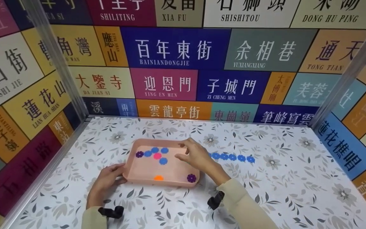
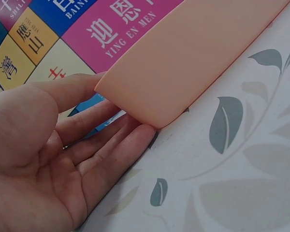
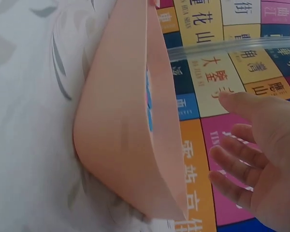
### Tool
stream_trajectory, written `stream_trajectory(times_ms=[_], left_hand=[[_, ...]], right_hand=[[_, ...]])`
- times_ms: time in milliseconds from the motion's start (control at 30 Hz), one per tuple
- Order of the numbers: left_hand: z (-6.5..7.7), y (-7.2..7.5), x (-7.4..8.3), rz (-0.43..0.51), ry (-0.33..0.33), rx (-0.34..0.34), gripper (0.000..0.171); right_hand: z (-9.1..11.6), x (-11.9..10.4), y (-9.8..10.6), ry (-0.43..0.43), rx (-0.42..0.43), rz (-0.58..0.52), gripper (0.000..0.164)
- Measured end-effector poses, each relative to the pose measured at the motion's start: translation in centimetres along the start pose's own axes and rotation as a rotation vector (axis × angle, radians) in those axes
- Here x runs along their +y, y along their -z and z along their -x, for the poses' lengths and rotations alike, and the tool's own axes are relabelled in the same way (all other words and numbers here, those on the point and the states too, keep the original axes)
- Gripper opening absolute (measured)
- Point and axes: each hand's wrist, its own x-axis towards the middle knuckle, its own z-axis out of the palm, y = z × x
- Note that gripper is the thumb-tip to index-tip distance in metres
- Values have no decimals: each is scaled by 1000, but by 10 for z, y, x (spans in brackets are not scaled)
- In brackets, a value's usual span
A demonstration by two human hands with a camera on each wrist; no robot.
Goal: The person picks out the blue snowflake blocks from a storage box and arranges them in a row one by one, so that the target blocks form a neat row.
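A shallow pink tray lies on the table, with several small flower-shaped pieces in it. Inside are several blue pieces, one pink piece, one orange piece and two dark purple pieces. My left hand touches the tray's left end from outside; in the left wrist view its fingers lie against a corner. Above the tray's right side hovers my right hand, thumb and fingers apart, nothing visible between them. In the right wrist view the tray wall hides most pieces.
To the right of the tray, a row of several blue flower pieces runs along the tabletop, partly hidden by the right hand. Walls of colourful sign panels stand at the back and sides, with clear corner strips.
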Motion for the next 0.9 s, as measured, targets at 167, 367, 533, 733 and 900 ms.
stream_trajectory(times_ms=[167, 367, 533, 733, 900], left_hand=[[-1, 0, -2, 14, -11, -8, 58], [-2, -1, -2, 22, -2, -9, 60], [-2, -1, -3, 12, -14, -6, 60], [-1, 0, -4, 11, -6, -6, 59], [-1, 0, -4, 16, 1, -7, 59]], right_hand=[[-7, -5, -14, -45, 12, -75, 49], [-14, -5, -29, -88, -10, -148, 48], [-19, -2, -42, -124, -36, -175, 47], [-23, -1, -54, -192, -103, -189, 42], [-27, -2, -59, -240, -120, -204, 46]])
